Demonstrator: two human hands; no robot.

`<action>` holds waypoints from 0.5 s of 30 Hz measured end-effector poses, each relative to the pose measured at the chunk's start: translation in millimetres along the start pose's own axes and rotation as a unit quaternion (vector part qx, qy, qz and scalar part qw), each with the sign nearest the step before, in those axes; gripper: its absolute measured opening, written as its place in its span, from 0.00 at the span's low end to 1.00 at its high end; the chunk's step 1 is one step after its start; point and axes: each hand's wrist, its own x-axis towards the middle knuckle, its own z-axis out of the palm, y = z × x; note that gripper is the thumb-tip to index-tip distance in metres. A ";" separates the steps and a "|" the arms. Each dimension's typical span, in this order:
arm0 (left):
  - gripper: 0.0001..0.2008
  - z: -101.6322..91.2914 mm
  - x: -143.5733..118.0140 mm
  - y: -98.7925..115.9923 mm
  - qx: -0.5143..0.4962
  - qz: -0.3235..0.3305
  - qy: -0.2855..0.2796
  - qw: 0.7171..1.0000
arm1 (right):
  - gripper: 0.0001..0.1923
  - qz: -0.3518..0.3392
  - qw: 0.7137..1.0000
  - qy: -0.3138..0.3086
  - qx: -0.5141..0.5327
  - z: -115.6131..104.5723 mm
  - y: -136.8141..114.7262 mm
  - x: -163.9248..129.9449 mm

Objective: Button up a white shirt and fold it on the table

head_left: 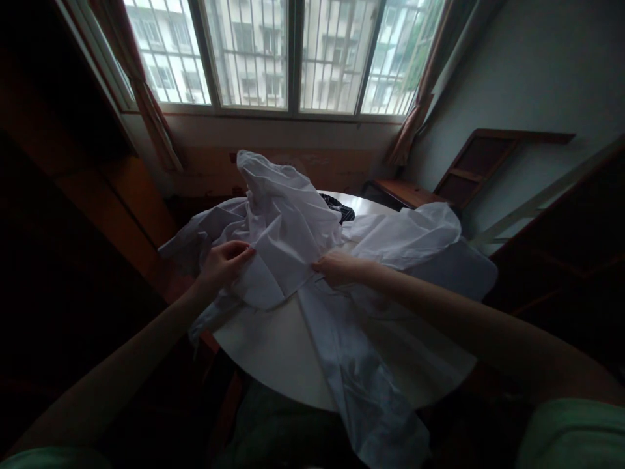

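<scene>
A large white garment (288, 228) of thin, crinkled cloth lies heaped over a round white tabletop (273, 352), covering most of it. Part of it stands up in a peak toward the far edge, another part bunches at the right edge, and a long panel spills over the near edge and hangs down toward the person's lap.

The left hand (222, 264) sits near the left edge of the tabletop, its grip closed on a fold of the cloth, fingers curled over the top. The right hand (339, 268) is near the middle, its grip pinching an edge of the same cloth between fingers and thumb. The two hands hold one flap stretched between them.

Judging by how it lies, the garment is far from laid out: it is crumpled, no neat fold shows anywhere, and nearly all the smoothing and straightening is left. A small dark object (342, 210) peeks out beyond the heap near the far edge; what it is I cannot tell.
</scene>
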 end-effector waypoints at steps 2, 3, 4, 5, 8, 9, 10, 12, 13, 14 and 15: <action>0.15 -7.2 -0.9 -3.4 0.001 0.021 0.036 0.999 | 0.14 0.023 1.000 -0.010 0.005 0.5 1.1 -5.7; 0.15 -10.7 -1.5 -4.4 0.002 0.033 0.058 0.998 | 0.14 0.037 0.999 -0.010 0.011 0.9 1.8 -7.8; 0.15 -13.6 -2.3 -4.7 0.002 0.045 0.081 0.996 | 0.15 0.055 0.998 -0.004 0.020 0.7 2.7 -9.0; 0.16 -15.9 -3.4 -4.4 0.001 0.058 0.108 0.992 | 0.17 0.077 0.996 0.014 0.033 -0.2 3.8 -9.3; 0.15 -17.2 -8.1 1.3 -0.015 0.093 0.185 0.978 | 0.27 0.151 0.979 0.113 0.077 -10.3 6.8 -4.6; 0.15 -16.0 -9.9 4.4 -0.027 0.105 0.203 0.973 | 0.30 0.169 0.971 0.145 0.088 -15.7 7.6 -1.9; 0.14 -14.5 -11.5 7.6 -0.043 0.113 0.214 0.969 | 0.32 0.180 0.965 0.168 0.094 -21.6 8.3 1.0; 0.14 -12.5 -12.9 13.3 -0.091 0.113 0.215 0.966 | 0.31 0.185 0.961 0.186 0.092 -32.4 9.7 5.4; 0.13 -13.1 -12.2 15.0 -0.115 0.105 0.210 0.965 | 0.28 0.183 0.963 0.180 0.085 -36.6 11.2 6.4; 0.12 -15.2 -10.2 15.5 -0.130 0.091 0.206 0.966 | 0.23 0.180 0.967 0.164 0.077 -39.7 13.8 6.4; 0.10 -19.1 -7.0 14.6 -0.132 0.077 0.206 0.967 | 0.17 0.176 0.972 0.136 0.073 -42.0 18.0 5.4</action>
